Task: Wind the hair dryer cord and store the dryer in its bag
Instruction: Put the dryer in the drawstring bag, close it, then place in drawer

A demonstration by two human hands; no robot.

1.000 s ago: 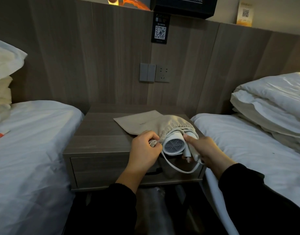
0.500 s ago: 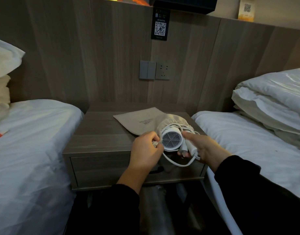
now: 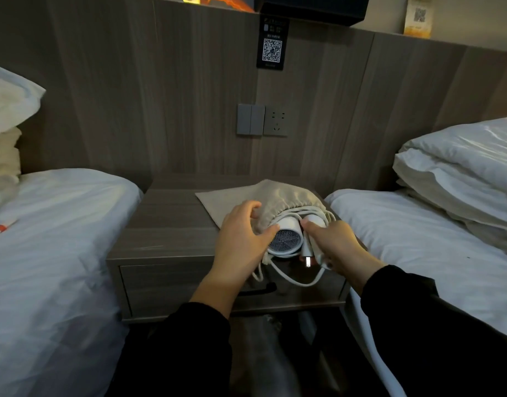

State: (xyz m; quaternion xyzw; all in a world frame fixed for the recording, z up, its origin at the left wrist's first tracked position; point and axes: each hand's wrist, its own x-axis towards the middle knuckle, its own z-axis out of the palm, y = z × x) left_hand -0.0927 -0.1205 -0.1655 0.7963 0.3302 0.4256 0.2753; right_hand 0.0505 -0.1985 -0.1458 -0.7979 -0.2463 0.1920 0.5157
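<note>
At the front right corner of the worktop (image 3: 166,224): hair dryer (image 3: 285,240) lying with its grille end toward the wearer, nose already inside the beige drawstring bag (image 3: 283,197), rear half outside.
Bag: closed end flat toward the worktop's back edge, gathered mouth draped over the dryer's barrel; left resting there, probably to spare both hands the weight.
Left hand (image 3: 240,239): curled on the hem of the bag's mouth, thumb just beside the grille rim; apparently placed to draw the cloth further over the barrel.
Right hand (image 3: 332,242): closed round the dryer's folded handle and the bundled cord (image 3: 303,285), forefinger laid along the top; seemingly holding the coil together while pushing the dryer inward.
Cord: mostly wound, one loop sagging past the front edge over the drawer; plug (image 3: 307,259) pointing down beside the grille.
Stage, as judged: winding done, bagging about half done, mouth not yet drawn shut.
Hanging loop: likely to snag on the hem unless tucked in first.
</note>
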